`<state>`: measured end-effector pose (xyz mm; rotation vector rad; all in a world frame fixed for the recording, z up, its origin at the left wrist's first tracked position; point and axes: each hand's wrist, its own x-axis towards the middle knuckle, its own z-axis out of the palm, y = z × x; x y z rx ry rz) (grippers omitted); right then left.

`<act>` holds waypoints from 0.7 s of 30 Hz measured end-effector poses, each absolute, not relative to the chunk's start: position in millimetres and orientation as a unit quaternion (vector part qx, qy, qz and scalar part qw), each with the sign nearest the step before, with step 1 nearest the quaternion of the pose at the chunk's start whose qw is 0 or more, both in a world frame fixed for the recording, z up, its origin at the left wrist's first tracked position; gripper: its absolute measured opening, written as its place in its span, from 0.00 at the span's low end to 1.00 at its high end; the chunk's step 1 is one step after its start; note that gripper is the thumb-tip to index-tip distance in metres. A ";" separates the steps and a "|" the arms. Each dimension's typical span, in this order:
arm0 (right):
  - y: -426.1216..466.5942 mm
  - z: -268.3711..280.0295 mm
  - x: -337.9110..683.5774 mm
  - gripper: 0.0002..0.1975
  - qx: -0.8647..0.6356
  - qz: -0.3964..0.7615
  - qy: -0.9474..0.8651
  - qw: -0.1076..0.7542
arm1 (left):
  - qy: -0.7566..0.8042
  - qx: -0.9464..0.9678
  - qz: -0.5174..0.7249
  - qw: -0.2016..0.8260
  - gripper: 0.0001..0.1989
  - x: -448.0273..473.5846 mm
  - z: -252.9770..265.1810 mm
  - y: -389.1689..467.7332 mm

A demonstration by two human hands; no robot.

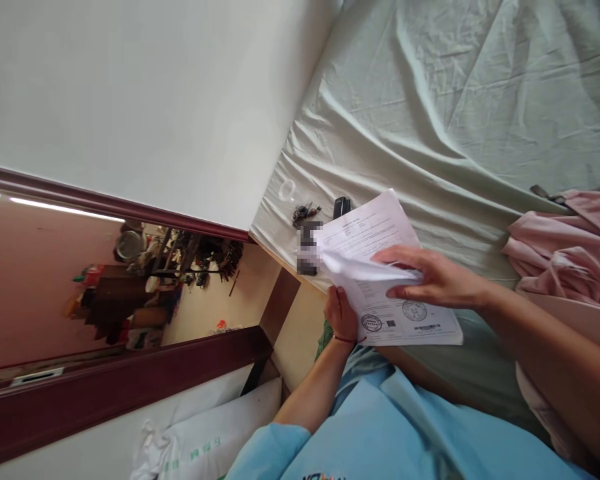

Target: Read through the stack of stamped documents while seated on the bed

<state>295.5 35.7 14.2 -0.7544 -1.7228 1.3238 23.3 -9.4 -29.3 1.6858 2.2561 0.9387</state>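
Blue shirt (370,427), left grip (341,315) on papers (380,300), right grip (433,275) pinching sheet (360,268)

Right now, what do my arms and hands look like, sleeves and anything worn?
Your left hand is ungloved, with a thin reddish cord bracelet at the wrist and a short light-blue sleeve above. Your right hand is ungloved too; nothing shows on that wrist.

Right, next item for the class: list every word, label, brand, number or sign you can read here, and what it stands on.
No text reads with certainty.
Papers: printed lines, too small.
Two round stamps on the papers: lettering too small.
Barcode and square code on the papers: too small.
White sack: green characters, too blurred.
Blue shirt: lettering cut off by the picture's edge.
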 end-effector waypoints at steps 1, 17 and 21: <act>36.2 15.6 295.5 0.24 -0.343 0.512 -0.661 0.428 | 0.750 0.572 0.318 0.091 0.25 22.1 -30.4 -9.5; 42.5 1.7 289.3 0.19 -0.647 0.404 -0.452 0.462 | 0.738 0.587 0.319 0.090 0.26 20.6 -38.6 -11.7; 44.7 1.0 288.0 0.21 -0.665 0.386 -0.460 0.445 | 0.742 0.582 0.319 0.092 0.28 20.5 -38.6 -11.7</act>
